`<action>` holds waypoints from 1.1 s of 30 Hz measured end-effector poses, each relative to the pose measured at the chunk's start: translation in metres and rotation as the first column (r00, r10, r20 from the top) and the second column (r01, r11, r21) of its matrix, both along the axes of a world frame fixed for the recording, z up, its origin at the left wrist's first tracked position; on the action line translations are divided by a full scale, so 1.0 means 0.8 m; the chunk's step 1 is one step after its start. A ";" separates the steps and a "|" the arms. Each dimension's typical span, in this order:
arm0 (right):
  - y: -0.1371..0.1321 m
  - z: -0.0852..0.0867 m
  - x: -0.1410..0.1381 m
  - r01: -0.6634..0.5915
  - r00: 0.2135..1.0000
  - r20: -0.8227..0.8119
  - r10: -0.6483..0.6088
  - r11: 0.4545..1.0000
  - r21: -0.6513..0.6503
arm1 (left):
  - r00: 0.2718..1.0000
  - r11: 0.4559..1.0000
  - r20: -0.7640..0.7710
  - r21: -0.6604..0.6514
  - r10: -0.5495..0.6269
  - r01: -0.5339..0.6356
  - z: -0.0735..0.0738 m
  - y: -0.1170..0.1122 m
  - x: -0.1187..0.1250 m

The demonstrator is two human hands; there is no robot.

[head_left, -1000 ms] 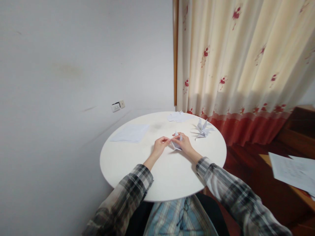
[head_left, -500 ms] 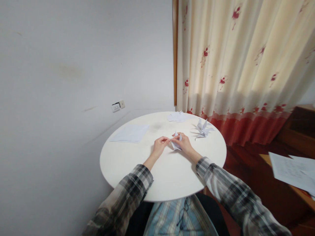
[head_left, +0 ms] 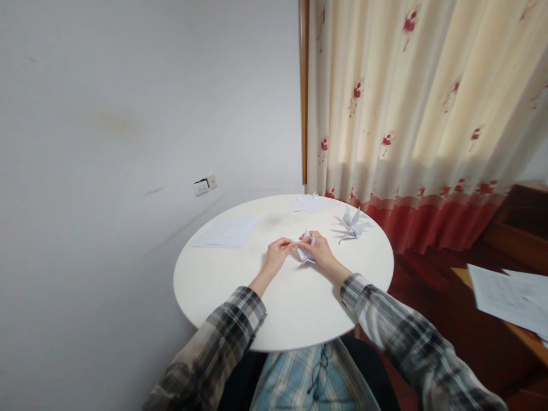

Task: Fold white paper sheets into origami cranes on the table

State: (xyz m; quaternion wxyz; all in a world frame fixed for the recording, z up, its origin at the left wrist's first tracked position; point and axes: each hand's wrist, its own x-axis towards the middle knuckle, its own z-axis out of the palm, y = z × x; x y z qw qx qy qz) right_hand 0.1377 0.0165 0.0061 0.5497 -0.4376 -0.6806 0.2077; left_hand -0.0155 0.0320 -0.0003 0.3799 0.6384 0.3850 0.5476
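A white origami crane [head_left: 306, 258], its folded points sticking up and down, is held just over the middle of the round table. My right hand [head_left: 317, 249] is closed around its body, with the thumb and fingers covering part of the paper. From the left, my left hand [head_left: 278, 251] pinches at the crane's left tip, thumb against forefinger; the tip itself is mostly hidden by the fingers. Several finished paper cranes [head_left: 353, 224] lie bunched together to the right, beyond my right hand.
The white round table [head_left: 222, 291] stands against a wall with a socket [head_left: 201, 187]. On it lie a stack of white paper [head_left: 226, 232] and, at the back, paper pieces [head_left: 309, 203]. Printed sheets [head_left: 505, 294] rest on a wooden surface to the right, below the curtain [head_left: 385, 103].
Hardly anything differs. Both hands keep their hold on the crane, with only a slight shift of the fingers at its left tip.
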 end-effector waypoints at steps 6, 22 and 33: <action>-0.002 0.002 -0.001 0.022 0.999 0.033 -0.023 0.999 0.031 | 1.000 1.000 0.002 -0.012 -0.002 0.002 0.001 -0.002 0.000; -0.003 0.003 0.001 0.014 0.995 0.095 -0.024 0.995 0.102 | 1.000 1.000 0.002 0.001 -0.015 0.015 -0.002 0.001 0.001; -0.002 0.001 0.003 0.023 0.996 0.088 -0.035 0.991 0.129 | 1.000 1.000 -0.025 -0.005 -0.006 0.006 -0.002 0.002 -0.002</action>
